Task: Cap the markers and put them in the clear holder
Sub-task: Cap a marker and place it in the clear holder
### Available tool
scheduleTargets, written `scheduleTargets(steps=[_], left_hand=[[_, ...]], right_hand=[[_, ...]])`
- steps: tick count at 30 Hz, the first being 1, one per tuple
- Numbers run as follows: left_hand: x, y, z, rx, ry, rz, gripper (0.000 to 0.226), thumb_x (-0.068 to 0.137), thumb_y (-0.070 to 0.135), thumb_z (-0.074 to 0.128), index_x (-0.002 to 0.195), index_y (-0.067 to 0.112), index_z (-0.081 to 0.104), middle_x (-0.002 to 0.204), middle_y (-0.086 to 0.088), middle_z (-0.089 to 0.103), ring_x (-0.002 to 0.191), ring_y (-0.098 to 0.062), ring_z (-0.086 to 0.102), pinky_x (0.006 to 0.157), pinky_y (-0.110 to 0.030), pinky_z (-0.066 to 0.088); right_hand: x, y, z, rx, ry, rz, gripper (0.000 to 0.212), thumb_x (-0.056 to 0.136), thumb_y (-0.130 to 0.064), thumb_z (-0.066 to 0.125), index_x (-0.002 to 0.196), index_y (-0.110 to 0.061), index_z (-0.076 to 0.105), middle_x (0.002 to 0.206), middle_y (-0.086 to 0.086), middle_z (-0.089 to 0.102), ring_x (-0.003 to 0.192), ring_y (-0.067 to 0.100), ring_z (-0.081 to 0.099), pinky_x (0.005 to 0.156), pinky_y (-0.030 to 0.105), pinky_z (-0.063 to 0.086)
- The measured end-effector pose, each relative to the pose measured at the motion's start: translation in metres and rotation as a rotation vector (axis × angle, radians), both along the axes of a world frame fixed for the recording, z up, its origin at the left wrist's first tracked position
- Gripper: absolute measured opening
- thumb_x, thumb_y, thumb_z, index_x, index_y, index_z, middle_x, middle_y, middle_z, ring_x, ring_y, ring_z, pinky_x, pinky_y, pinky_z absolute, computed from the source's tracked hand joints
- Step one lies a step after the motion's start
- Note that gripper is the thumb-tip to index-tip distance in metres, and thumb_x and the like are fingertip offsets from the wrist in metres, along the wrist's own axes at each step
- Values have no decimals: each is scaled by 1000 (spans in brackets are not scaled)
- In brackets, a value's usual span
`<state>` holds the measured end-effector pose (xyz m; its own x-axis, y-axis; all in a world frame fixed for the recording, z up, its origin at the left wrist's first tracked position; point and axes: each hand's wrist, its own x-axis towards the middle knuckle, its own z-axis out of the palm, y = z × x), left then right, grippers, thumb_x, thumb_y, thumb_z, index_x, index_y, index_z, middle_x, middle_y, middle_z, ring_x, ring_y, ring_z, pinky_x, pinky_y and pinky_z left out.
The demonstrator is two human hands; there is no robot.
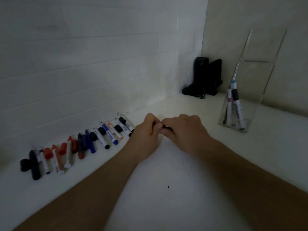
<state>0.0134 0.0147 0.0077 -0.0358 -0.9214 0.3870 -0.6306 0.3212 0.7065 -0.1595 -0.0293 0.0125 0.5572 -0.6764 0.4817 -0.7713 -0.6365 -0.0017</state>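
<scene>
**Both hands meet on one dark marker**

We see the left hand (146,130) and the right hand (185,129) brought together over the white surface (166,164), fingers curled and pinching a dark marker (164,126) between them; only a sliver of it shows, so we cannot tell whether its cap is on. To the left, a row of markers and loose caps (80,144) lies along the foot of the tiled wall (83,64). To the right stands the clear holder (236,114), with a few capped markers (235,105) leaning upright inside. Black objects (205,77) sit in the far corner.
</scene>
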Motion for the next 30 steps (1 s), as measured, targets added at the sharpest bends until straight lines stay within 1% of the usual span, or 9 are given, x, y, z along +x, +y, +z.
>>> scheduleTargets(steps=[3, 6, 9, 13, 17, 22, 25, 27, 30], left_hand=[[-3, -3, -2, -41, 53, 6, 12, 102, 33, 49, 110, 26, 45, 87, 5, 65, 78, -10, 62, 72, -35, 51], [-5, -4, -6, -92, 24, 18, 45, 94, 32, 62, 130, 36, 35, 98, 10, 59, 80, -9, 59, 70, -31, 51], [-10, 1, -10, -259, -296, -92, 71, 86, 30, 68, 144, 40, 27, 111, 11, 48, 92, -10, 52, 77, -30, 49], [-16, 4, -9, -430, -579, -222, 55, 86, 19, 62, 137, 33, 45, 118, 2, 49, 98, -18, 50, 79, -38, 51], [-18, 6, -10, -449, -612, -222, 47, 85, 18, 61, 129, 32, 51, 115, 3, 50, 94, -15, 49, 77, -34, 49], [-17, 5, -9, -462, -609, -244, 36, 85, 18, 63, 118, 32, 58, 109, 7, 54, 89, -12, 47, 74, -25, 42], [-15, 5, -12, -461, -609, -257, 31, 84, 18, 65, 112, 31, 63, 106, 7, 56, 88, -11, 49, 73, -23, 40], [-13, 4, -14, -449, -608, -246, 28, 85, 19, 64, 110, 32, 63, 106, 8, 55, 88, -10, 48, 74, -22, 38], [-13, 4, -13, -417, -601, -237, 26, 86, 22, 64, 109, 34, 64, 105, 11, 55, 88, -8, 47, 75, -20, 36]], right_hand=[[-2, 6, 7, -67, 50, -46, 35, 103, -54, 32, 113, -35, 59, 92, -9, 66, 83, 19, 56, 73, 38, 42], [-12, 2, 25, -31, -86, -84, 27, 103, -45, 41, 113, -31, 62, 89, -6, 61, 84, 20, 52, 72, 37, 44], [-32, -3, 57, -96, -422, -79, 26, 101, -34, 53, 118, -20, 67, 95, -2, 54, 88, 18, 50, 77, 27, 40], [-73, 2, 109, -258, -588, -137, 25, 98, -22, 60, 120, -12, 65, 109, 3, 52, 90, 10, 50, 80, 11, 38], [-124, -2, 134, -304, -497, -275, 20, 99, -20, 59, 112, -7, 66, 107, 4, 55, 87, 10, 50, 74, 4, 34], [-151, -4, 114, -96, -341, -484, 20, 102, -28, 54, 114, -14, 62, 96, 5, 62, 85, 26, 60, 71, 30, 40], [-152, -5, 93, -62, -295, -521, 28, 102, -28, 50, 130, -27, 42, 92, 9, 68, 72, 26, 61, 64, 39, 55], [-149, -6, 86, -60, -226, -598, 26, 104, -33, 42, 130, -28, 37, 84, 12, 60, 67, 26, 56, 61, 41, 54], [-147, -3, 84, -49, -97, -660, 24, 106, -31, 37, 128, -23, 44, 80, 7, 44, 74, 26, 51, 72, 45, 55]])
